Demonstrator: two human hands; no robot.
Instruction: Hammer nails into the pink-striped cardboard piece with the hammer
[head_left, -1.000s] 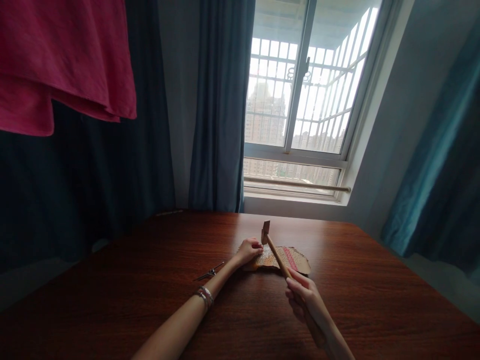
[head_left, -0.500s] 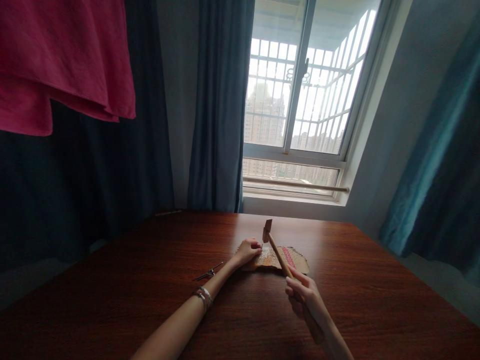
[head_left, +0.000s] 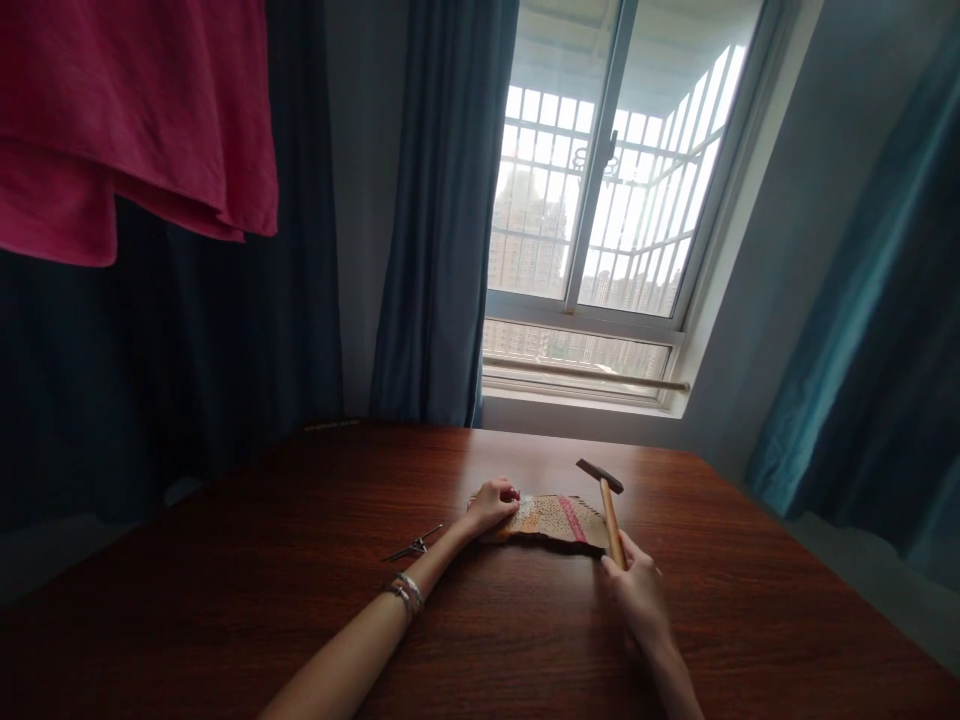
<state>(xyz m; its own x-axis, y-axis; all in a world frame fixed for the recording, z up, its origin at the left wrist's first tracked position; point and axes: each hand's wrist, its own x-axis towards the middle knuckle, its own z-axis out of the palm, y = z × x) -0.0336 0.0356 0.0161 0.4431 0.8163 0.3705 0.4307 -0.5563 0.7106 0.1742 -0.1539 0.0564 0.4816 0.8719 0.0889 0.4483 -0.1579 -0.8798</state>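
My right hand (head_left: pixel 636 588) is wrapped round the wooden handle of a hammer (head_left: pixel 609 510). The hammer's dark metal head is raised near the right end of a piece of cardboard (head_left: pixel 551 520). This tan cardboard lies flat on the table, dotted with many small holes or marks, with a pink band, white and orange patches and a ragged front edge. On its left end rests my left hand (head_left: pixel 492 503), thumb and fingers pinched together; whatever is between the fingertips is too small to make out. Thin dark metal pieces (head_left: pixel 417 545) lie left of my left forearm.
The brown wooden table (head_left: pixel 480 640) reaches to the wall under a barred window (head_left: pixel 592 200). Dark blue curtains (head_left: pixel 435 220) hang beside it, and a pink cloth (head_left: pixel 150 120) hangs at the upper left. A thin light strip (head_left: pixel 330 425) lies at the back left edge.
My right hand has swung the hammer rightward, away from above my left hand, and its head has turned. My left hand stays pinched at the cardboard's left end.
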